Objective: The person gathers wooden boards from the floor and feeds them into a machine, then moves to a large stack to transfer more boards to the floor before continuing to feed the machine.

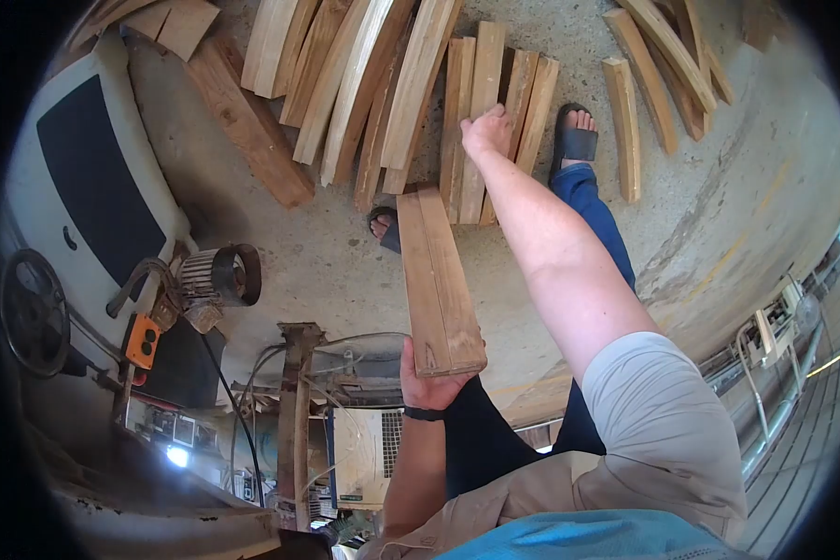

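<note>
Two long wooden pieces [434, 280] lie side by side, their near end resting on my left hand [431, 385], whose fingers are wrapped round their underside and edge. A dark band circles that wrist. My right hand [488, 132] is stretched forward to a row of upright-looking wooden pieces [488, 70] on the floor, its fingers bent and closed at the upper part of one piece. The fingertips are partly hidden, but they touch that wooden piece. Longer curved wooden pieces [355, 89] are grouped just left of this row.
More curved wooden pieces [623, 131] lie at the right on the concrete floor [709, 205]. A reddish plank [247, 121] is at the left. Beside it stand a machine housing [103, 159], a motor [217, 275] and an orange switch box [142, 342]. My sandalled feet are between the wood.
</note>
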Motion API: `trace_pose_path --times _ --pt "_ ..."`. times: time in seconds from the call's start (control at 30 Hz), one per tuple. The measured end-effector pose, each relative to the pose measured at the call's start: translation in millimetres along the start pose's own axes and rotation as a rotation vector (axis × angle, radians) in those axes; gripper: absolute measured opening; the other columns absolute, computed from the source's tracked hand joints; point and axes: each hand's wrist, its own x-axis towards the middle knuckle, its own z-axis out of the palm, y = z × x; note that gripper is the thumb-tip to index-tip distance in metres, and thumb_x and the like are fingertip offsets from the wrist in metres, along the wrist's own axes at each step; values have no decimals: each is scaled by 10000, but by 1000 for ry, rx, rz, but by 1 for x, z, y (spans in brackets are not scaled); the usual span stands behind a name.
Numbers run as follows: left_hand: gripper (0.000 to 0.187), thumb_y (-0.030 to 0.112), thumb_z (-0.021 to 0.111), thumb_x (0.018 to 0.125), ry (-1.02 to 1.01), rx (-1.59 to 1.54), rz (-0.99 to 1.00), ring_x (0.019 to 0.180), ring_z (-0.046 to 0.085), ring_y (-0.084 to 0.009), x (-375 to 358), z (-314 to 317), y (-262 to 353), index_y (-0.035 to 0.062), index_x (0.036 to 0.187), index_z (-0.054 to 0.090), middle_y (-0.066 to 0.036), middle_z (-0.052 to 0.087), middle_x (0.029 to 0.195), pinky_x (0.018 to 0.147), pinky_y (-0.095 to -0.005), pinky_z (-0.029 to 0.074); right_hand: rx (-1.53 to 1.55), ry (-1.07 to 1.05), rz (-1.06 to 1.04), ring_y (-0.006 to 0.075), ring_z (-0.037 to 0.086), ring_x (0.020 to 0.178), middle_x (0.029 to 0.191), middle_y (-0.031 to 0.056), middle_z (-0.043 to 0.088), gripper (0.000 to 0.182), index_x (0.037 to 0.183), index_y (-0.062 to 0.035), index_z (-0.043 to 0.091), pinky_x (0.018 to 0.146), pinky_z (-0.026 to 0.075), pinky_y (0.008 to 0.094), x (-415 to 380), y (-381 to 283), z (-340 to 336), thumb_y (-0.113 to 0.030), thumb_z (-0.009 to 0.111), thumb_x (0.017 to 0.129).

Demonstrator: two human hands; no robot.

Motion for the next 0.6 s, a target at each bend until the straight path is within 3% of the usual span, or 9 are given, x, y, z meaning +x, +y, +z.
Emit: trace_pose_path --times 0.07,0.13,0.17,0.23,0.27,0.43,0.53,0.6 --pt "905 665 530 857 67 103 49 1352 394 -439 -3 2 2 124 1543 292 -233 365 1512 1063 -639 346 24 -37 14 394 396 1366 1488 278 348 904 1502 -20 228 1113 393 439 3 1 6 -352 743 838" --pt "907 667 524 860 63 90 34 1358 390 -435 -3 -2 6 125 1546 283 -231 361 1514 1067 -637 344 167 16 21 407 373 1376 1516 279 301 1082 1548 -38 108 1124 375 450 -11 -10 3 -397 794 791" --pt "908 670 517 863 61 78 17 1364 386 -431 -4 -4 6 126 1549 275 -230 358 1517 1072 -635 342 165 14 23 407 373 1376 1516 279 301 1082 1548 -38 108 1124 375 450 -17 -15 7 -397 794 791" --pt "909 671 515 865 65 78 13 1368 384 -427 -5 -4 7 126 1550 271 -229 356 1519 1073 -630 343 10 58 -6 410 332 1408 1559 275 225 1257 1563 -51 -22 1158 324 463 -21 -18 27 -426 843 731" --pt "909 672 513 867 66 78 12 1372 381 -424 -5 -3 8 126 1551 267 -229 353 1521 1074 -625 345 -11 136 -26 438 355 1374 1553 274 227 1317 1559 -33 -16 1161 301 467 -19 -19 39 -426 882 679" --pt "904 668 514 870 87 116 20 1365 394 -419 -4 -1 8 120 1548 272 -218 362 1521 1074 -616 351 -24 106 66 441 365 1347 1556 277 197 1326 1559 -53 -62 1151 309 485 -9 -26 36 -388 882 689" --pt "877 640 528 878 101 116 30 1347 419 -417 -6 -5 8 116 1540 290 -207 382 1513 1065 -618 361 -31 146 20 430 426 1269 1429 278 339 1355 1562 -66 -86 1118 325 479 -6 -19 35 -367 885 667" --pt "850 616 537 887 95 98 35 1334 437 -416 -6 -10 7 113 1532 306 -199 399 1504 1059 -621 368 -39 151 -40 439 426 1264 1396 273 361 1357 1564 -75 -79 1106 337 495 -8 -8 28 -384 884 660"
